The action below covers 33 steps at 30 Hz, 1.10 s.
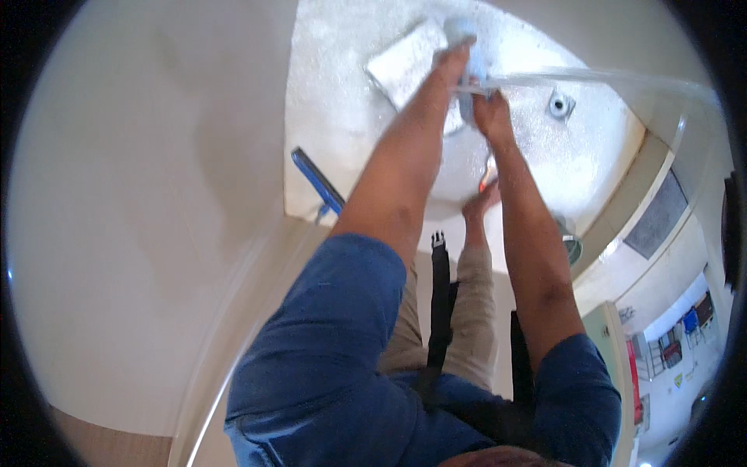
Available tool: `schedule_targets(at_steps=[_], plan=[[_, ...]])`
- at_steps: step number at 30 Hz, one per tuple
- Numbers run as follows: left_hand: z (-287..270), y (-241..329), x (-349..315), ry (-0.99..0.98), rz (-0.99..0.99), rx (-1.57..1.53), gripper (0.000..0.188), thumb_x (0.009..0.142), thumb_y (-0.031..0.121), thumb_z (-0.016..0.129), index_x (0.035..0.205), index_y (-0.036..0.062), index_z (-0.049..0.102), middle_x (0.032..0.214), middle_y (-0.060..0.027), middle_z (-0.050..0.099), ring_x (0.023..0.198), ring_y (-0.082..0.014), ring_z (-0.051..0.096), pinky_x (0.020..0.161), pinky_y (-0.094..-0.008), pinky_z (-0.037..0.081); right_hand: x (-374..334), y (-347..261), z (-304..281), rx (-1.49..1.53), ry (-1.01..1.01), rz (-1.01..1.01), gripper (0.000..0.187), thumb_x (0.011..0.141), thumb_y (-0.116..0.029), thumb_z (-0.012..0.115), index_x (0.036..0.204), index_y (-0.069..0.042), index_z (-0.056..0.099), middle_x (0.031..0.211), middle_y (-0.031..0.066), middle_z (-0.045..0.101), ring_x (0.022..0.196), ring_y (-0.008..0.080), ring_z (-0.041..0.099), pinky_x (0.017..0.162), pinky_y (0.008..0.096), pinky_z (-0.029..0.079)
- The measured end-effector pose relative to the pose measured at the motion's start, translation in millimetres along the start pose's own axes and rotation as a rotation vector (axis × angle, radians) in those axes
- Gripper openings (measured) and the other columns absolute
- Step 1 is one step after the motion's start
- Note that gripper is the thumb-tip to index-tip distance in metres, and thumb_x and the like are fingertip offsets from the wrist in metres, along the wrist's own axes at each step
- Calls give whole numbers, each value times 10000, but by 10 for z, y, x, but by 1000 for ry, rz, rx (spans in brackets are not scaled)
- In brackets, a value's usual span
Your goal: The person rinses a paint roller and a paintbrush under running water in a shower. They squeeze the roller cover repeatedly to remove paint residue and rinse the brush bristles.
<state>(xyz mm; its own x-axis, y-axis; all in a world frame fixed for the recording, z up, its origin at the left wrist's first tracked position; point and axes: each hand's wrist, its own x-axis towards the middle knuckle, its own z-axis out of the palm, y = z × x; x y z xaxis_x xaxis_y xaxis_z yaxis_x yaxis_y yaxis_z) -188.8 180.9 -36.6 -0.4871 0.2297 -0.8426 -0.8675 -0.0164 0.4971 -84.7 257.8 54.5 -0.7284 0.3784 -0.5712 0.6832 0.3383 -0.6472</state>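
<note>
Nearest the camera is the person's blue shirt (334, 342), with a black strap (440, 311) hanging down the front and ending in a buckle. Beyond it are beige trousers (475, 311) and a bare foot (478, 201) in footwear with a bit of red, standing on a wet, pale floor (358, 163).

In the head view, both arms reach toward the top. The left hand (456, 59) and right hand (490, 117) are close together at a long grey-blue thing (478, 62), the left farther up than the right. It is blurred there, so I cannot tell whether the fingers are closed around it or only laid on it. The thing is over or against a white rectangular slab (405, 66), which extends out to its left. A clear band (599, 75), like a tube, runs from beside the hands toward the right wall.

Right of the hands is a round drain (559, 105). A blue and black bar (317, 179) slants beside the left forearm, and a metal container (572, 247) is near the right one.
</note>
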Motion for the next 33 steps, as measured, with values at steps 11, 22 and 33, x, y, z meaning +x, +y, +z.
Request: schedule_targets(at_steps=[11,22,33], plan=[[-14,-55,-980,-269,16,-385,420,875,341,714,1173,64,608,1109,-120,649,1066,-251,618,993,-464,465,-273,-110,-78,692,107,78,472,950,-329,658,1170,88,653,1019,134,704,891,198,644,793,304,508],[-704,-550,-823,-215,-33,150,541,776,303,799,1170,-24,628,1026,-157,694,898,-265,680,776,-406,559,240,-39,343,543,-347,282,702,887,-490,666,1391,-32,494,1201,143,640,1042,279,630,901,398,490],[-940,-382,-1043,-327,212,758,709,592,356,885,1154,-5,645,1015,-171,706,936,-275,672,858,-387,530,577,509,635,1331,-418,114,421,976,-311,604,1270,-12,561,1146,115,647,983,260,647,845,396,552]])
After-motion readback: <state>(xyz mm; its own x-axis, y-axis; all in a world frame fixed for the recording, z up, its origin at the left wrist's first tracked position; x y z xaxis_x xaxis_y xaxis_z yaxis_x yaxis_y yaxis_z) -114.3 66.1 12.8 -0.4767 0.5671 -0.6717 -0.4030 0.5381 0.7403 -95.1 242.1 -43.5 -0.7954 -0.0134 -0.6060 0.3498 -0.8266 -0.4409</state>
